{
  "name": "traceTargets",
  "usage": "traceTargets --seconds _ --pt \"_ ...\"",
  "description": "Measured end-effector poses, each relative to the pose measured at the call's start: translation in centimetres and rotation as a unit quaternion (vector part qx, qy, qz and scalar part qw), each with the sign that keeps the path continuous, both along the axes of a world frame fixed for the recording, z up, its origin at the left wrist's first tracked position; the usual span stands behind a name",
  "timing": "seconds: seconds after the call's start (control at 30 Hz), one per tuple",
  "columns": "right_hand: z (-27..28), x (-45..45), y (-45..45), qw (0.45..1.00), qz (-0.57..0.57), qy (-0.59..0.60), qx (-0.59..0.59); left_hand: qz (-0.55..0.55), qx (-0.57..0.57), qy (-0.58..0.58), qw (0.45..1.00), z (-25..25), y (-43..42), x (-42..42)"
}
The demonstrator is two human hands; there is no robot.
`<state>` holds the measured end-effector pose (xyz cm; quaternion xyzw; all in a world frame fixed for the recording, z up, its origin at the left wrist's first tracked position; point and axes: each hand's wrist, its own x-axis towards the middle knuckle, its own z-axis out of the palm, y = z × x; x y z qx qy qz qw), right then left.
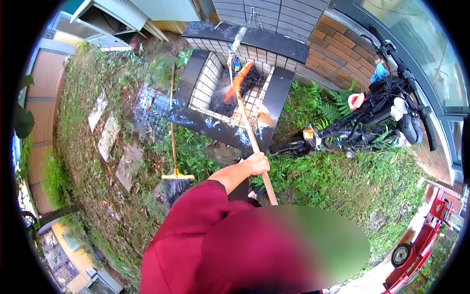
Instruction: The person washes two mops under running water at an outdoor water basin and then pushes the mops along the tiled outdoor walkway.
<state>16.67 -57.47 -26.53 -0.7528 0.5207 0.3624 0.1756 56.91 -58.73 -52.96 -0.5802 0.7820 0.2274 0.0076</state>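
Observation:
My left hand (256,163) is closed around a long wooden pole (248,125), its arm reaching in from the lower left in a dark red sleeve. The pole leads up to an orange broom head (239,80) with dark bristles, which lies inside a white-tiled basin (201,88). A tap (237,43) with something blue on it stands at the basin's back edge. Wet patches and whitish suds show on the basin's dark front rim. My right hand is not visible; a blurred oval covers the lower middle of the view.
A second broom (177,176) with a yellow head leans left of the basin. Stone slabs (107,137) lie in the grass. At the right are a black bicycle (377,112) by the brick wall and a red vehicle (421,240). A pale cabinet (125,17) stands upper left.

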Motion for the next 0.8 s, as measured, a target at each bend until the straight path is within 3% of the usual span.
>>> traceTargets --seconds 0.1,0.2,0.23,0.27,0.33,0.4,0.47,0.57,0.63,0.67,0.77,0.8 --pt "-1.3 -0.2 -0.3 0.996 -0.007 0.053 0.072 0.034 0.038 -0.017 0.999 -0.6 1.5 4.8" --pt "0.3 0.6 -3.0 0.987 -0.027 0.065 0.141 0.012 -0.009 -0.031 0.999 1.8 0.0 5.8" --pt "3.5 1.1 -5.0 0.993 -0.024 0.002 0.119 -0.045 0.11 -0.014 0.993 2.3 -2.3 5.0" --pt "6.6 1.6 -6.9 0.993 -0.016 -0.06 0.099 -0.051 0.105 0.022 0.993 4.6 -4.0 3.8" --pt "13.1 3.0 -10.3 0.998 -0.014 0.056 -0.016 -0.033 0.093 0.053 0.994 7.4 -7.3 -0.1" --pt "16.4 2.7 -10.9 0.974 0.134 0.107 -0.149 -0.014 0.039 0.089 0.995 8.7 -9.4 -1.8" --pt "19.0 5.5 -9.5 0.969 0.136 0.156 -0.138 -0.015 0.036 0.083 0.996 10.3 -9.5 -0.4" --pt "20.2 8.8 -8.1 0.968 0.164 0.135 -0.134 0.066 -0.102 0.123 0.985 9.2 -8.4 1.6" --pt "21.2 12.9 -8.4 0.971 0.144 0.171 -0.089 0.138 -0.108 0.145 0.974 8.2 -6.9 3.2" --pt "20.0 12.0 -9.1 0.933 0.261 0.062 -0.238 0.167 -0.116 0.155 0.967 8.3 -6.2 4.2" --pt "23.3 16.5 -14.5 0.891 0.361 0.106 -0.254 0.221 -0.13 0.155 0.954 11.5 -4.8 7.3" --pt "24.2 18.2 -16.0 0.834 0.44 0.087 -0.322 0.253 -0.155 0.162 0.941 13.0 -4.8 8.5"
